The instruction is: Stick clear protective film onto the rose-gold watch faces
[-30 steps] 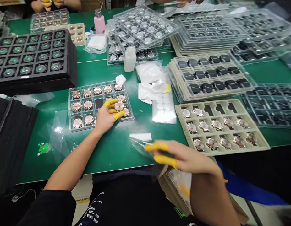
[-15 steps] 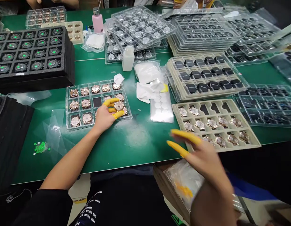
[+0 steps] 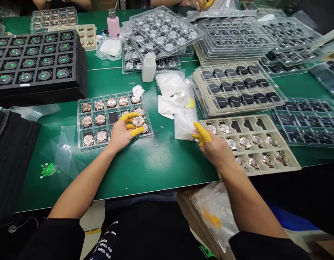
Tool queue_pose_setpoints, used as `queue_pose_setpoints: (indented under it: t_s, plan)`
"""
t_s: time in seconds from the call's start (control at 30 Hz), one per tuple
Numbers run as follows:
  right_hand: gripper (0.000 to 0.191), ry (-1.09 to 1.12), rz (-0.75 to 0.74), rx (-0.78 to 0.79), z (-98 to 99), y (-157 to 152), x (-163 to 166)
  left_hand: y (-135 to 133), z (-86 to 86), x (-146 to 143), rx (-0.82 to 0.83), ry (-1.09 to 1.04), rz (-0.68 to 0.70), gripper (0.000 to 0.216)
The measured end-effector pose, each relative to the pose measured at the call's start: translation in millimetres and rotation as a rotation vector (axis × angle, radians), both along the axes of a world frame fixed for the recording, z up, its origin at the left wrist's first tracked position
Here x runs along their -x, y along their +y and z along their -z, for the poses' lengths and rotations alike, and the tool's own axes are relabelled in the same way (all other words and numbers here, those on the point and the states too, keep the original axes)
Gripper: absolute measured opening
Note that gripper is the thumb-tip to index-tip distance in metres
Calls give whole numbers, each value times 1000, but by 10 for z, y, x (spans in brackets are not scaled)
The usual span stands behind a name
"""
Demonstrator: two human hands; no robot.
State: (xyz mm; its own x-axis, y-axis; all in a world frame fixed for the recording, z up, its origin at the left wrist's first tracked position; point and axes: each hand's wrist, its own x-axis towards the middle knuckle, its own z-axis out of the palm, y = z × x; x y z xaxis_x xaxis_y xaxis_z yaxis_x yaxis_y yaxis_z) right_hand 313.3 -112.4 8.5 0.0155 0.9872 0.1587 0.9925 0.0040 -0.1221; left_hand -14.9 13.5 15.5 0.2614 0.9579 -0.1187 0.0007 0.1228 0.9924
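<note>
My left hand point(image 3: 125, 130), yellow finger cots on its fingertips, is closed around a rose-gold watch head point(image 3: 138, 122) above the right side of a clear plastic tray point(image 3: 80, 146). Similar watch heads sit in that tray, and one visible compartment shows only a dark bottom. With cotted fingers pressed together, my right hand point(image 3: 214, 144) pinches the lower right corner of a translucent sheet of round stickers point(image 3: 184, 126). The sheet looks pale and hazy, so single stickers are hard to make out. A beige tray of watch heads point(image 3: 287, 144) lies just right of that hand.
Stacked trays point(image 3: 237, 104) fill the right side. Black foam trays point(image 3: 82, 79) stand at left, near small green dots point(image 3: 49, 169). A white bottle point(image 3: 149, 68), a pink bottle point(image 3: 113, 27) and white wipes point(image 3: 167, 105) are behind. Another person's hand point(image 3: 203, 4) shows at the far edge.
My right hand has moved left and up from over the beige tray's edge, and its fingers have closed on the sticker sheet's corner. My left hand keeps holding the watch head.
</note>
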Motion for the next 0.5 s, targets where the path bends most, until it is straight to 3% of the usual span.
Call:
queue_pose_setpoints:
  t_s: [0.2,0.33,0.5]
  plan:
    - [48,462,36,-25,-478,392,-161,4,12,11,-6,-2,17,67]
    - [28,397,165,187,-885,590,-168,11,24,16,-11,1,32,68]
    - [44,555,186,307,-1221,710,-169,4,3,24,-4,16,43,70]
